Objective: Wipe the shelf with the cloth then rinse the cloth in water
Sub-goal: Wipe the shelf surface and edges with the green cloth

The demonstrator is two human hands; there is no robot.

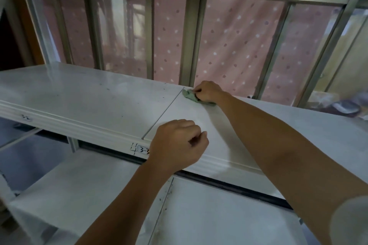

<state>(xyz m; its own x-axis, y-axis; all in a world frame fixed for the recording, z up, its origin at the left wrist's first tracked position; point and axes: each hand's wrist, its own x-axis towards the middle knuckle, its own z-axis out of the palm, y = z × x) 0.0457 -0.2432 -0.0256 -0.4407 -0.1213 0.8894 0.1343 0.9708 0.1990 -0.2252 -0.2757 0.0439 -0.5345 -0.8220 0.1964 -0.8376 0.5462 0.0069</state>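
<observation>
**Cloth at back edge of top shelf, right hand on it**

Cloth (189,96): small, green, bunched. Right hand (209,91) has its fingers curled over it, pressing it down on the shelf (89,93). Only a corner sticks out to the left of the knuckles. It sits at the far edge, just right of the seam (163,113) between the two panels, close to the metal frame bars (187,36) and the pink dotted curtain (239,45) behind them.

Left hand (177,143): fingers folded into a loose fist, nothing in it. It rests on the front lip of the shelf next to a handwritten label (143,149). Looks like bracing.

Stage, my read: mid-wipe. Left panel shows dark specks (111,85), so it likely needs a pass. No water in view, so the rinse is not yet done.

Risks from here:
- Cloth is at the very back edge. A push further back could drop it, or the dirt, behind the shelf or snag it on the bars.
- Dragging across the seam could pack grit into the gap instead of lifting it.
- Wad is small and balled up, so contact area is poor: streaks and missed strips likely.
- Sweeping debris forward dumps it on the lower shelf (99,181), which already has specks along its own seam.
- Long reach; weight is on the left fist, and a slip off the lip is possible.
</observation>
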